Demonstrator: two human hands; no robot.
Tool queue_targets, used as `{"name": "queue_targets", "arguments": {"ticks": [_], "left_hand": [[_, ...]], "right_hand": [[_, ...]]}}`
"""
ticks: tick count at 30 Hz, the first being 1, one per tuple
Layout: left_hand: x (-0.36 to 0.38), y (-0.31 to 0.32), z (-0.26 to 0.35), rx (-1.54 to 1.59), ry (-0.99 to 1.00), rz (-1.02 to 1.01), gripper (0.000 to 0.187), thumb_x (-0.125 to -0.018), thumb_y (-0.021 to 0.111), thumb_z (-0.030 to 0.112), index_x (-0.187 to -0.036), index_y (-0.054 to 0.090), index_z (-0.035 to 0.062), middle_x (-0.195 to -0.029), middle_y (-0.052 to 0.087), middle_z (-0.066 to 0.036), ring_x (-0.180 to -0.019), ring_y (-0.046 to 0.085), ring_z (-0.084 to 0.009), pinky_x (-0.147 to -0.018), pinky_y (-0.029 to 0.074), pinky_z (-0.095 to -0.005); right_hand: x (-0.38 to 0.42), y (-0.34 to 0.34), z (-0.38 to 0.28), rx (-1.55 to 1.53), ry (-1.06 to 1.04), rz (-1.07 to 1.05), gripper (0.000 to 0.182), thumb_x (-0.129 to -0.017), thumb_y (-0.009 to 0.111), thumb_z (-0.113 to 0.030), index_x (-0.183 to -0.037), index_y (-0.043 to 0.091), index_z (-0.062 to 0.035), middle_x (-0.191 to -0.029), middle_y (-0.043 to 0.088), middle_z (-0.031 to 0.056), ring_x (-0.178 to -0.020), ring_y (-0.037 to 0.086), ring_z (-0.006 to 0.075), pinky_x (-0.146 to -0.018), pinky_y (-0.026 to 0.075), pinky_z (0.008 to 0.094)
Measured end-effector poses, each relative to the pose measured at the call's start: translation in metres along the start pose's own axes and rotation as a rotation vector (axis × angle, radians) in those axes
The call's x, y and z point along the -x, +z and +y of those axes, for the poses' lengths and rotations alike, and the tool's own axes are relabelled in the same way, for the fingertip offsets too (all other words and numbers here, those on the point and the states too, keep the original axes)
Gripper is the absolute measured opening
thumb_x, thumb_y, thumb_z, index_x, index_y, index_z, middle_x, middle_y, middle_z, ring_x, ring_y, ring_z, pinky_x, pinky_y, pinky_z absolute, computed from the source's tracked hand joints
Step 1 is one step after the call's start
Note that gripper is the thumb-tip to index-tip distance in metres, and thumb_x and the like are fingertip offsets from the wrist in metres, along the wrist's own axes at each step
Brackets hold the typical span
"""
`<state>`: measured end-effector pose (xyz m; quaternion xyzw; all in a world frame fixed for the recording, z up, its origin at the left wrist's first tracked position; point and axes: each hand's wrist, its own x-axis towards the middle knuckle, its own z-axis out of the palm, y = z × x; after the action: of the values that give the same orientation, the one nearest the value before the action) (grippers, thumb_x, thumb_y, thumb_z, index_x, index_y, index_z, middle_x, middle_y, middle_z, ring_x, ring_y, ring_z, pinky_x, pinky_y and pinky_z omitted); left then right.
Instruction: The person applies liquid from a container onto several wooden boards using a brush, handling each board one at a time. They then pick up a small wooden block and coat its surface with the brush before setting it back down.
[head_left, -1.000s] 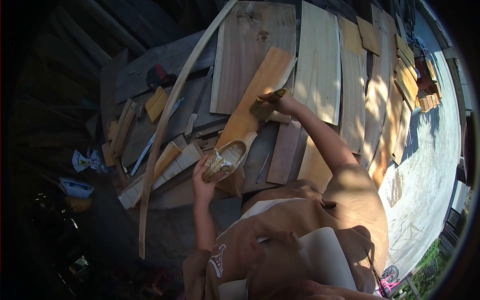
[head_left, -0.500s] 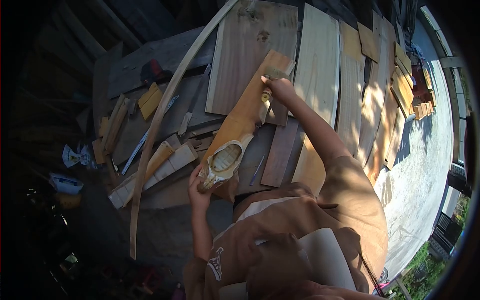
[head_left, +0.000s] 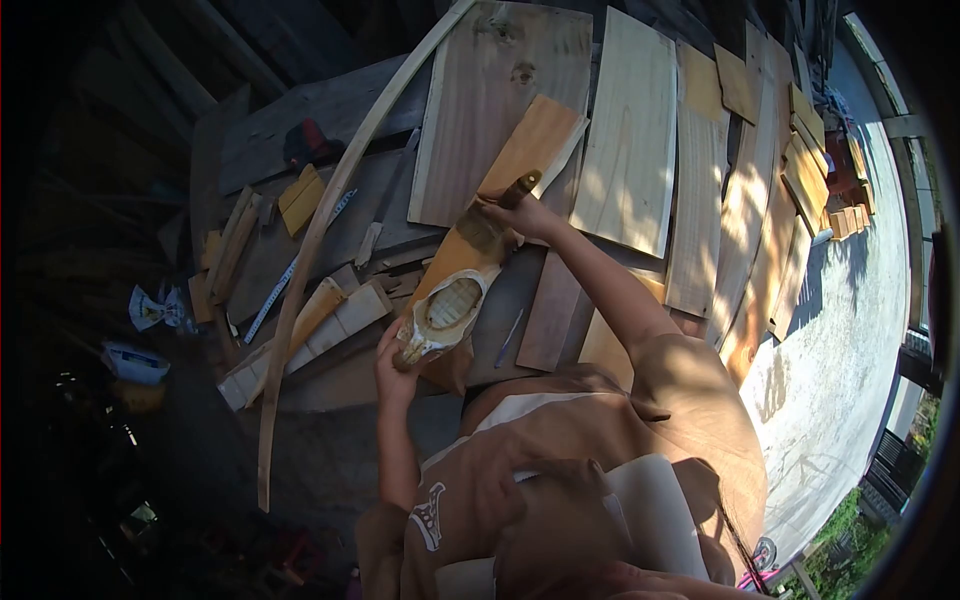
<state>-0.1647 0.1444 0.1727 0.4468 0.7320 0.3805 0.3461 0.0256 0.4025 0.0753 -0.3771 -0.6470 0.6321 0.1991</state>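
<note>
Paintbrush (head_left: 524, 187) and right hand (head_left: 522, 214) have come down the orange-brown board (head_left: 532, 138) within the last half second: the bristles were near its far end, and now appear to lie against the stretch just above the cut-open plastic container (head_left: 450, 308). The brush has also swung round, its handle now pointing away from the body. I judge this to be brushing along the board's length, with the part nearest the container being worked at this moment.

The right hand is closed around the brush where handle meets bristles. The left hand (head_left: 393, 367) remains clamped on the container's near end, the open hollow facing up; whether the container rests on the board or hangs just over it, I cannot tell.

The board lies slantwise on the table (head_left: 515, 291), its far end overlapping a wide knotted plank (head_left: 468, 130). A pen (head_left: 510, 336) lies right of the container, and a long curved wooden strip (head_left: 340, 190) stretches across the left side.
</note>
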Motion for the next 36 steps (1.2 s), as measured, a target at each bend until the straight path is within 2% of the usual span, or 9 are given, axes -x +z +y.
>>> {"name": "queue_targets", "arguments": {"ticks": [2, 7, 8, 12, 14, 16, 23, 25, 36], "left_hand": [[0.000, 0.000, -0.003, -0.013, 0.026, 0.007, 0.031, -0.062, 0.074, 0.005, -0.076, 0.048, -0.0027, -0.119, 0.047, -0.017, -0.108, 0.047, -0.0271, -0.089, 0.039, -0.0352], [0.000, 0.000, -0.005, -0.026, 0.009, 0.014, 0.031, -0.062, 0.074, 0.005, -0.074, 0.047, -0.0029, -0.118, 0.047, -0.017, -0.107, 0.048, -0.0276, -0.088, 0.039, -0.0348], [-0.001, 0.000, -0.006, -0.014, -0.001, 0.021, 0.031, -0.062, 0.074, 0.005, -0.074, 0.047, -0.0028, -0.118, 0.047, -0.017, -0.107, 0.048, -0.0278, -0.089, 0.039, -0.0347], [0.001, 0.000, -0.004, 0.012, -0.016, 0.028, 0.032, -0.061, 0.074, 0.003, -0.073, 0.045, -0.0020, -0.119, 0.047, -0.018, -0.108, 0.047, -0.0282, -0.089, 0.038, -0.0342], [0.002, 0.000, -0.008, -0.055, 0.054, -0.001, 0.043, -0.066, 0.071, 0.007, -0.102, 0.053, -0.0059, -0.120, 0.046, -0.016, -0.108, 0.047, -0.0234, -0.089, 0.039, -0.0316], [0.004, 0.001, -0.014, -0.070, 0.066, -0.003, 0.043, -0.065, 0.071, 0.006, -0.101, 0.053, -0.0059, -0.120, 0.045, -0.016, -0.108, 0.047, -0.0236, -0.089, 0.038, -0.0317], [0.006, 0.002, -0.011, -0.041, 0.018, 0.009, 0.038, -0.064, 0.072, 0.004, -0.096, 0.053, -0.0057, -0.121, 0.045, -0.016, -0.108, 0.047, -0.0250, -0.090, 0.038, -0.0320], [0.007, 0.003, -0.010, -0.055, 0.034, 0.006, 0.039, -0.064, 0.072, 0.004, -0.097, 0.053, -0.0054, -0.121, 0.045, -0.016, -0.108, 0.047, -0.0250, -0.090, 0.038, -0.0320], [0.003, 0.001, -0.009, -0.065, 0.049, -0.019, 0.044, -0.066, 0.070, 0.003, -0.104, 0.050, -0.0059, -0.121, 0.044, -0.016, -0.108, 0.047, -0.0239, -0.091, 0.038, -0.0322]], "right_hand": [[-0.004, -0.040, 0.000, 0.040, 0.025, 0.032, 0.035, -0.082, 0.056, -0.019, -0.113, 0.052, -0.0014, -0.103, 0.059, 0.0097, -0.093, 0.055, 0.0147, -0.081, 0.044, 0.0269], [-0.036, -0.105, 0.003, 0.270, -0.052, 0.109, 0.038, -0.084, 0.049, -0.025, -0.116, 0.050, -0.0033, -0.107, 0.057, 0.0120, -0.095, 0.056, 0.0224, -0.082, 0.043, 0.0292], [-0.046, -0.114, 0.005, 0.474, -0.228, 0.176, 0.035, -0.085, 0.046, -0.025, -0.114, 0.052, -0.0072, -0.099, 0.060, 0.0130, -0.090, 0.058, 0.0257, -0.078, 0.044, 0.0322], [-0.085, -0.131, -0.022, 0.844, -0.187, 0.276, 0.025, -0.085, 0.041, -0.024, -0.104, 0.055, -0.0151, -0.083, 0.061, 0.0122, -0.076, 0.059, 0.0305, -0.068, 0.045, 0.0396], [-0.084, -0.119, -0.030, 0.901, -0.154, 0.282, 0.031, -0.086, 0.038, -0.031, -0.103, 0.056, -0.0129, -0.085, 0.060, 0.0137, -0.079, 0.058, 0.0318, -0.069, 0.044, 0.0384], [-0.058, -0.095, -0.082, 0.875, 0.042, 0.230, 0.030, -0.084, 0.040, -0.024, -0.109, 0.053, -0.0127, -0.096, 0.058, 0.0162, -0.088, 0.056, 0.0329, -0.071, 0.044, 0.0376], [-0.078, -0.068, -0.012, 1.088, 0.090, 0.255, 0.029, -0.083, 0.040, -0.012, -0.109, 0.048, -0.0023, -0.113, 0.049, 0.0188, -0.102, 0.050, 0.0323, -0.083, 0.041, 0.0414], [-0.083, -0.065, 0.003, 1.331, -0.079, 0.493, 0.031, -0.082, 0.040, -0.012, -0.110, 0.046, -0.0001, -0.118, 0.046, 0.0211, -0.108, 0.047, 0.0343, -0.086, 0.040, 0.0432], [-0.084, -0.082, 0.021, 1.241, -0.015, 0.410, 0.027, -0.082, 0.040, -0.014, -0.102, 0.048, 0.0026, -0.106, 0.052, 0.0235, -0.099, 0.052, 0.0349, -0.079, 0.045, 0.0398]]}}
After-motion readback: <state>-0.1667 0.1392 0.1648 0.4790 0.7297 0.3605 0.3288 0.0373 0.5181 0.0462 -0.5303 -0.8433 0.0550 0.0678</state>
